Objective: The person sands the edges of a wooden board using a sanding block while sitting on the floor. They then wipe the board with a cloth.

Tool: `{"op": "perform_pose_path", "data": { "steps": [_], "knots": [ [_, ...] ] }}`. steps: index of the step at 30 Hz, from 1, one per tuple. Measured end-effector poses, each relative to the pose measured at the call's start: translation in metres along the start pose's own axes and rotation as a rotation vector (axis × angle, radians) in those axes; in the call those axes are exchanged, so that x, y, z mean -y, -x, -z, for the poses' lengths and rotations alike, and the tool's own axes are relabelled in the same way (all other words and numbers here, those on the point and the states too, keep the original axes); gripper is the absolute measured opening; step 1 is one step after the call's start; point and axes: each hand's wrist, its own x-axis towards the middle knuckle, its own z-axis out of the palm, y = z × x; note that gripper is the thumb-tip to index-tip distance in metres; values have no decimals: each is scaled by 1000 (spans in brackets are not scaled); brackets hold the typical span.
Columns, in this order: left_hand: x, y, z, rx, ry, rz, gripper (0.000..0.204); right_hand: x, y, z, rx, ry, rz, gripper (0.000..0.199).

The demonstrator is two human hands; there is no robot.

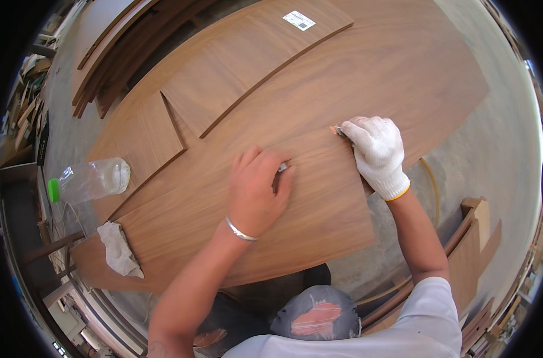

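Note:
My left hand (259, 188), bare with a silver bracelet (241, 232), is closed in a pinch over a brown wood-grain panel (319, 221). A small whitish piece (282, 167) shows between its thumb and forefinger; its kind is unclear. In a white knitted glove (378, 149), my right hand (373, 143) is closed at the panel's far right corner. From its fingertips sticks a small tool with a dark metallic edge (340, 130) and an orange bit beside it; the glove hides the rest. Under this panel lies a larger wood-grain board (426, 77).
Two smaller panels lie beyond, one (253, 65) bearing a white label (299, 20), the other (140, 143) nearer left. A clear bottle with a green cap (92, 180) lies at left, above a crumpled pale cloth (120, 249). Boards are stacked at far left and lower right; a yellow hose (432, 185) crosses the floor.

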Motion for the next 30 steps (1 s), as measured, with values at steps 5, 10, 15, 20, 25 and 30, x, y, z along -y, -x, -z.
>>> {"op": "perform_pose_path", "data": {
  "steps": [5, 10, 15, 20, 25, 30],
  "knots": [
    [-7, -30, -38, -74, 267, 86, 14, 0, -4, -1, 56, 76, 54, 16],
    [-6, -54, -64, -179, 624, 405, 13, -3, 1, -7, 85, 103, 67, 16],
    [-2, -93, -79, -300, 928, 514, 15, -6, 0, -6, 129, 94, 57, 17],
    [3, -114, -83, -334, 1018, 618, 16, -8, -11, -8, 218, 3, 26, 21],
    [9, -110, -71, -180, 1172, 751, 17, -12, -8, 3, 253, -177, -58, 30],
    [16, -113, -67, -147, 1156, 748, 18, -7, -12, -9, 240, -266, -328, 15]
  ]
}}
